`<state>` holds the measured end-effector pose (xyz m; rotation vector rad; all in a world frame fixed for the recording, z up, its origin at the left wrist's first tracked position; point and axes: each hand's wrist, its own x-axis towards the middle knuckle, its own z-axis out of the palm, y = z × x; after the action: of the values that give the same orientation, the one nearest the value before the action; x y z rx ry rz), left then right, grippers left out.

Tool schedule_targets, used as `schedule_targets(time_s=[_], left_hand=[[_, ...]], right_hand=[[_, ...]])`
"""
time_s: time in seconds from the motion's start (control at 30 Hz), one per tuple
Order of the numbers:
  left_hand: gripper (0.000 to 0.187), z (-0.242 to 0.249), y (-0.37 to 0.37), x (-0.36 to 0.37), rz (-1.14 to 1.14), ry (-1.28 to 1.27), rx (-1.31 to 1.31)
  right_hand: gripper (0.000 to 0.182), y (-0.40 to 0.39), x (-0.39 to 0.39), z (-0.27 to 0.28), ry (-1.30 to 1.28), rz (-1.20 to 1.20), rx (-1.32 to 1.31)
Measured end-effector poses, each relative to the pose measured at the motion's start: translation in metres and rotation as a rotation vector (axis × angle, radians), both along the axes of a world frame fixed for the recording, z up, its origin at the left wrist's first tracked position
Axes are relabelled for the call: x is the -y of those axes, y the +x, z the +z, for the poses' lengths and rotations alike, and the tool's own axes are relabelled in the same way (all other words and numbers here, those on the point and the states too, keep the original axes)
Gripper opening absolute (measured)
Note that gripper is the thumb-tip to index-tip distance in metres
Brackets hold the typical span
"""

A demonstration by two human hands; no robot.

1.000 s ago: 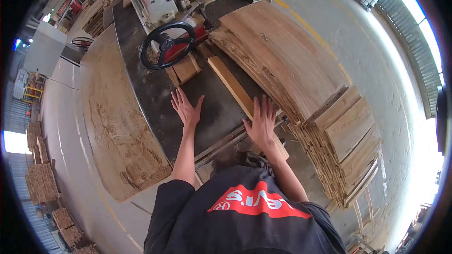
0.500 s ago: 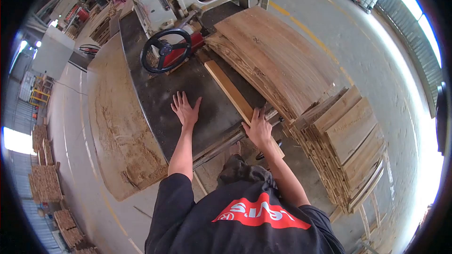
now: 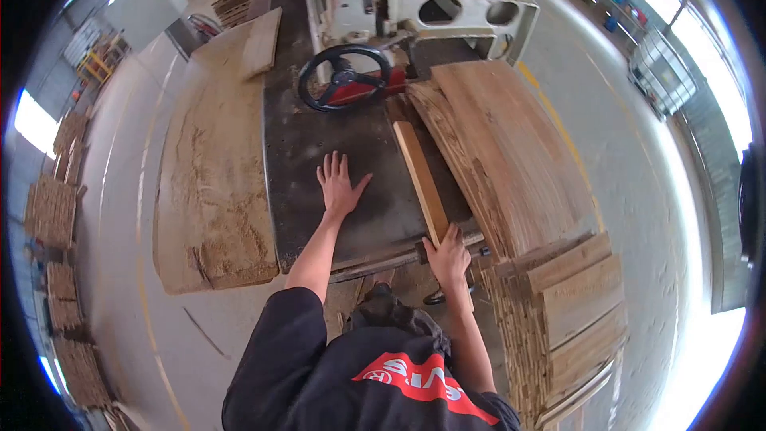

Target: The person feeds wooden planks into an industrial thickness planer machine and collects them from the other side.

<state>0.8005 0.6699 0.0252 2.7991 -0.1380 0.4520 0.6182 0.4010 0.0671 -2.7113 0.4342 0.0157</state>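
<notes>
My left hand (image 3: 339,187) is spread open, palm down, over the dark metal machine table (image 3: 311,168). A narrow wooden strip (image 3: 423,179) lies lengthwise along the right part of this table. My right hand (image 3: 448,258) has its fingers closed round the near end of the strip, at the table's front edge. Beyond my left hand stands a black handwheel (image 3: 343,78), which neither hand touches. At the far left a short board (image 3: 261,45) rests across the edge of the table and a sawdust-covered wooden panel (image 3: 211,168).
A large curved wooden sheet (image 3: 511,136) lies to the right of the strip. Near my right arm stands a tall stack of boards (image 3: 558,319). The pale machine frame (image 3: 431,12) rises behind the handwheel. Farther right is a caged tank (image 3: 662,72).
The view has turned and tilted up, so the machine appears farther right and more upright. The short board at the far left shows clearly now. Both hands keep nearly the same places on table and strip.
</notes>
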Motion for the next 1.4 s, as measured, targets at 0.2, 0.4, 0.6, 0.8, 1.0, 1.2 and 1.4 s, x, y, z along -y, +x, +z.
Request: schedule_targets(time_s=[0.2, 0.4, 0.6, 0.8, 1.0, 1.2, 1.4], left_hand=[[0.081, -0.006, -0.001, -0.005, -0.013, -0.092, 0.074], [0.051, 0.023, 0.032, -0.103, -0.048, -0.327, 0.060], [0.117, 0.042, 0.100, -0.282, 0.729, -0.049, -0.066], [0.167, 0.041, 0.116, -0.328, 0.837, -0.111, -0.439], [0.157, 0.070, 0.122, -0.327, 0.870, -0.182, -0.558], [0.094, 0.091, 0.035, -0.289, 0.589, -1.717, -0.219], [0.099, 0.093, -0.082, -0.163, -0.329, -2.801, -0.021]], right_hand=[[0.088, -0.004, 0.001, -0.015, -0.085, -0.010, 0.051], [0.086, 0.001, -0.002, -0.009, -0.082, -0.039, 0.020], [0.088, 0.004, -0.010, 0.007, -0.159, -0.047, -0.088], [0.089, 0.005, -0.009, -0.001, -0.077, -0.081, -0.047], [0.086, 0.002, -0.010, -0.003, -0.074, -0.051, -0.010], [0.089, -0.003, 0.008, -0.027, -0.138, -0.018, 0.016], [0.094, 0.010, -0.002, 0.004, -0.117, 0.001, -0.133]])
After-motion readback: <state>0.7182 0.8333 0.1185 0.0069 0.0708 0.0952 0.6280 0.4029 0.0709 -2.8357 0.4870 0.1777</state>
